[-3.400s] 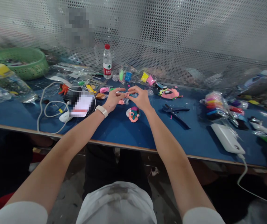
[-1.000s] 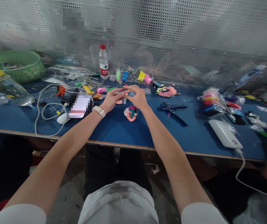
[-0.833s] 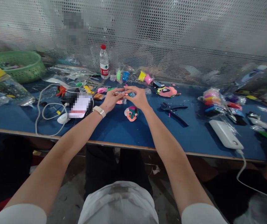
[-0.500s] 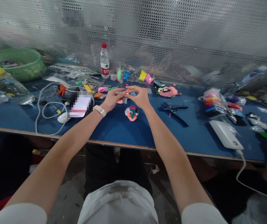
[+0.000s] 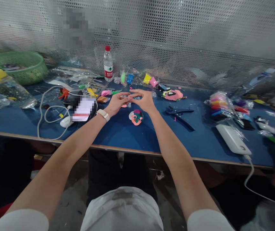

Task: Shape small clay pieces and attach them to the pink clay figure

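Observation:
My left hand [image 5: 118, 102], with a pale watch on its wrist, meets my right hand [image 5: 144, 100] fingertip to fingertip above the table. Both hands are closed in a pinch on a small lump of orange-pink modelling clay, which the fingers now almost fully cover. Just below them on the table lies a round clay figure [image 5: 136, 117] in salmon, teal, purple and white. Off to the right of my hands is a flatter pink clay figure [image 5: 173, 94] with yellow, black and white parts. Blue-handled pliers [image 5: 180, 117] lie nearer the right forearm.
A red-capped water bottle [image 5: 108, 64] stands at the back. Left are a phone [image 5: 81, 108], a white cable [image 5: 41, 112], a plastic jar [image 5: 9, 88] and a green basket [image 5: 35, 69]. On the right lie bagged clay packs [image 5: 219, 104] and a white power bank [image 5: 233, 139].
The fingertips have closed further over the orange-pink clay, which showed between them before. The hands have barely shifted, and the things on the table stay put.

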Demonstrator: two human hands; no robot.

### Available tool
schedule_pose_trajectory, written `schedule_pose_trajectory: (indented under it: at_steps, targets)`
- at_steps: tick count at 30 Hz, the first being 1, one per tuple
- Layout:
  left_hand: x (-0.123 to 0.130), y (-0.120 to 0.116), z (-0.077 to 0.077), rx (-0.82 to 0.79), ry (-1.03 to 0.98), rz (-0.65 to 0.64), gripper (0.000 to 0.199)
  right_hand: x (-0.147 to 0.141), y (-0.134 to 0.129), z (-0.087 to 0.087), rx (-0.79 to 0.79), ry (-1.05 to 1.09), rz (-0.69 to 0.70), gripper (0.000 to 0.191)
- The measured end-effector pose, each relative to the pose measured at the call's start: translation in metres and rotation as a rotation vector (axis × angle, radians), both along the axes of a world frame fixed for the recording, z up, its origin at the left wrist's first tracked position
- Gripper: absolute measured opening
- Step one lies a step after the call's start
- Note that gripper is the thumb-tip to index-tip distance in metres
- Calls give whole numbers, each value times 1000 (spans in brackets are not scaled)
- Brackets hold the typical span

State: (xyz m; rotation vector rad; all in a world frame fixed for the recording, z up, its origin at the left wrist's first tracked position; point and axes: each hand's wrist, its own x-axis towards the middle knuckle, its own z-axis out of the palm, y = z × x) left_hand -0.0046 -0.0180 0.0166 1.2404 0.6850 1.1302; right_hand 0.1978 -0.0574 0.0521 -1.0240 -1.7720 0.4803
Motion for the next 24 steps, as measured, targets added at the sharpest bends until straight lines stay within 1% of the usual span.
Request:
schedule_pose_trajectory:
  at_steps: [6, 11, 16, 21, 24]
  targets:
    - [0, 2, -5, 13, 24, 1, 57, 0, 1, -3, -3, -44, 52, 47]
    - [-1, 0, -2, 13, 55, -15, 57, 0, 0, -4, 1, -85, 70, 42]
    - [0, -5, 2, 35, 40, -58, 62, -3, -1, -5, 7, -90, 76, 52]
    - [0, -6, 2, 60, 2, -100, 62, -7, -4, -3, -3, -92, 90, 47]
    - [1, -6, 1, 56, -5, -95, 60, -7, -4, -2, 11, -87, 88, 42]
